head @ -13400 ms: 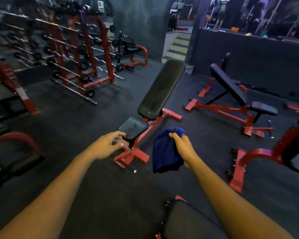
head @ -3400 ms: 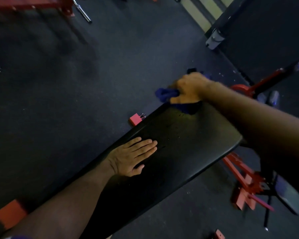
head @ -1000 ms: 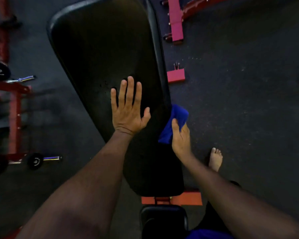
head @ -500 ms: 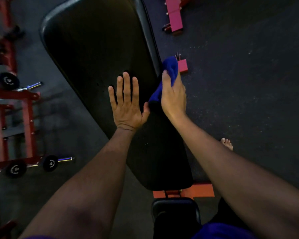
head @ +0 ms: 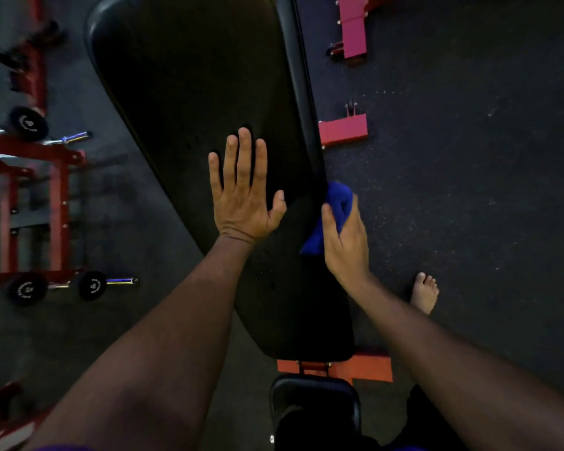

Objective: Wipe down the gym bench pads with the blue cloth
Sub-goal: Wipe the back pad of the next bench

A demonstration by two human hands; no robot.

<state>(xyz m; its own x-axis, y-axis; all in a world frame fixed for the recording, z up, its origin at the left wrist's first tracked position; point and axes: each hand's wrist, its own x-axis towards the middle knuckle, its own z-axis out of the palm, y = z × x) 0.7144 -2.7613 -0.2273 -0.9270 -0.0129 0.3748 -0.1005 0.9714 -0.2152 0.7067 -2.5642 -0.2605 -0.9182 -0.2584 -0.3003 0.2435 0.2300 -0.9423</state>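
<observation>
Head view: barbell plates (head: 28,123) bear unreadable lettering.

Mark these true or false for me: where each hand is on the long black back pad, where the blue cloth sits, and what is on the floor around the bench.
1. The left hand lies flat, fingers straight, on the long black back pad. True.
2. The right hand holds the blue cloth at the pad's right edge. True.
3. The blue cloth is spread across the small black seat pad. False: it is bunched in the right hand, up beside the back pad.
4. A shoe covers the foot on the dark floor. False: the foot is bare.
5. Black weight plates sit left of the bench. True.
</observation>
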